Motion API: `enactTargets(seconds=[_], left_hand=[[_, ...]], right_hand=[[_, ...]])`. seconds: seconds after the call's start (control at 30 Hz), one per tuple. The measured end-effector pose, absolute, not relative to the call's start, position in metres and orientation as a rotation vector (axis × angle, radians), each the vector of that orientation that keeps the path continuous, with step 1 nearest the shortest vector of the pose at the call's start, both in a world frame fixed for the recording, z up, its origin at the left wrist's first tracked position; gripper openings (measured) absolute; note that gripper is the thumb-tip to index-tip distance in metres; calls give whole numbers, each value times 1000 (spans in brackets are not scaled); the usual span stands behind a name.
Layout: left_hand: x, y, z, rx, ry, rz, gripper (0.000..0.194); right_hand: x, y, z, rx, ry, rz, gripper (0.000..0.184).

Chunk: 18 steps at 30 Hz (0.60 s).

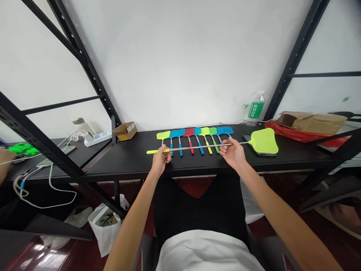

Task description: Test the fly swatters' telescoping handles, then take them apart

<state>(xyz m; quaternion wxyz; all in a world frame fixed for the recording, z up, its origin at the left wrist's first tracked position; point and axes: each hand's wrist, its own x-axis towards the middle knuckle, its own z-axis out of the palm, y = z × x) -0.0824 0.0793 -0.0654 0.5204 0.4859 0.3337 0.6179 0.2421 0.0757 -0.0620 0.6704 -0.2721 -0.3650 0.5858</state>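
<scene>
A yellow-green fly swatter [264,141] with a long metal rod is held sideways above the black table, its mesh head to the right. My left hand [161,160] is closed around its yellow handle near the rod. My right hand [232,152] pinches the rod a little left of the head. Behind it lies a row of several shorter swatters, among them a red swatter [189,132], a green swatter [213,131], a yellow swatter [163,135] and a blue swatter [226,130]. Part of a dark flat object shows beneath the held head.
On the black table [121,160] stand a small open cardboard box [125,131] at left and a green-labelled bottle [256,109] at right. A brown package [311,122] lies further right. Black rack posts [81,49] flank me. Another person's hand [6,162] shows at far left.
</scene>
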Motion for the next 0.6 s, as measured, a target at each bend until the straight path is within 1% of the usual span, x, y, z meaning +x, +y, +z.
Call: enactTargets(seconds=[0.13, 0.23, 0.37, 0.6], left_hand=[[-82, 78, -65, 1177, 818, 1500, 40], [-82, 77, -64, 1177, 801, 1522, 33], [-83, 75, -63, 1195, 767, 1516, 25], [-93, 75, -62, 1184, 679, 1452, 23]], right_hand=[[244, 77, -60, -626, -855, 1266, 29], [249, 80, -59, -632, -866, 1211, 31], [257, 83, -57, -641, -762, 1133, 29], [278, 79, -42, -635, -756, 1068, 28]])
